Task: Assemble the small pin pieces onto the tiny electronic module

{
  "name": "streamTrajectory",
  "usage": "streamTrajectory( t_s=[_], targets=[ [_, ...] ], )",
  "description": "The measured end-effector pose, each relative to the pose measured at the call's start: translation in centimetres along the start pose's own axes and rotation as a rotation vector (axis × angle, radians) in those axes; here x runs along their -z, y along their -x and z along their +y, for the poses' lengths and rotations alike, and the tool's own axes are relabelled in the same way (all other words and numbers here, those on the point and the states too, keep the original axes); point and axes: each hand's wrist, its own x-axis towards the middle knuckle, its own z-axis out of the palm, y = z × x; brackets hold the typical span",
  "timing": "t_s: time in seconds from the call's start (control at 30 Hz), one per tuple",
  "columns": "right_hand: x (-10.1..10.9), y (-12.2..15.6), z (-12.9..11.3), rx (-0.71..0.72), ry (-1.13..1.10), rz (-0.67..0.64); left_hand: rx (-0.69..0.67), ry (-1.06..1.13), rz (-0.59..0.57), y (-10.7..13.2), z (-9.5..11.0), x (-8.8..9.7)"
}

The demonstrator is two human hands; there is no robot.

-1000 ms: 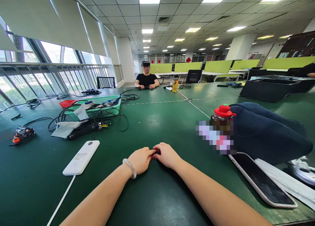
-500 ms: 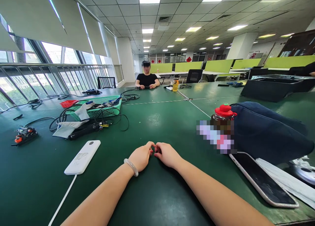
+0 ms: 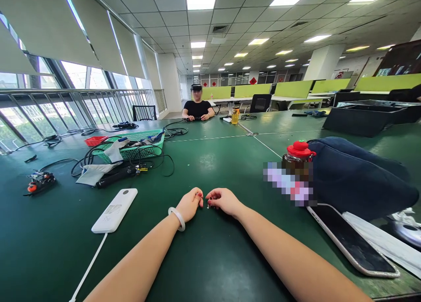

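Observation:
Just above the green table, my left hand is closed, thumb against curled fingers; whatever it may hold is hidden. A pale bangle circles that wrist. My right hand faces it across a narrow gap, thumb and fingertips pinched together. From this pinch a tiny silvery piece pokes out below the fingertips, too small to tell its kind. The hands do not touch each other.
Left stand a white power bank with a cable and a green basket among cords. Right are a red-lidded jar, a dark blue bag and a phone. A person sits across the table.
My hands have come apart from fingertips meeting to a small gap. The tiny silvery piece now shows below my right fingertips. The view has shifted slightly.

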Motion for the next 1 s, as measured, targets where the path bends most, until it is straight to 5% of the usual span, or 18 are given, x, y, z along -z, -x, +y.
streamTrajectory(
  t_s=[0.47,0.7,1.0],
  targets=[
    [2.3,-1.4,-0.8,-0.278,-0.218,-0.108,0.344,0.211,-0.036,-3.0,-0.9,0.1],
    [2.7,-0.2,-0.5,-0.204,-0.475,-0.046,0.327,0.262,0.018,-2.7,-0.3,-0.1],
    [1.4,0.1,-0.1,-0.030,-0.258,-0.003,0.276,0.389,0.143,-2.0,-0.2,-0.3]
  ],
)
